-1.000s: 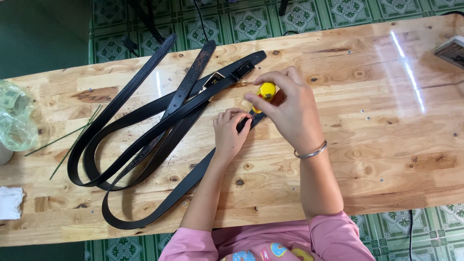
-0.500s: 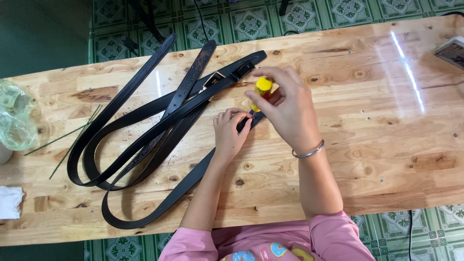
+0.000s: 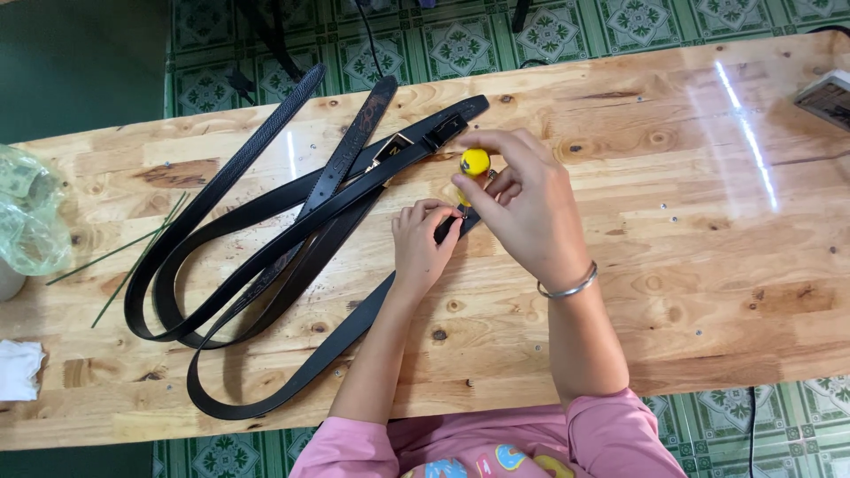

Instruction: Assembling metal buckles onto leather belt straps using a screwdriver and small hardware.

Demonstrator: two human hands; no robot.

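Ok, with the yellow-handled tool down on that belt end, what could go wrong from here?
The left hand pins the belt end right beside the tip of the yellow-handled tool that the right hand grips, so a slip could jab a finger. The tip works straight over the wooden table and may mark it. The other black belts lie looped and overlapping, so tugging this one could drag them along.

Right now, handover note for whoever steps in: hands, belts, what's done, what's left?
Left hand: pins the end of a black belt flat on the wooden table.
Right hand: grips a yellow-handled tool, upright, tip at that belt end.
Other black belts lie looped to the left; one shows a metal buckle.
Done: belt positioned and held.
Left: the work at the belt end; the result is hidden by fingers.
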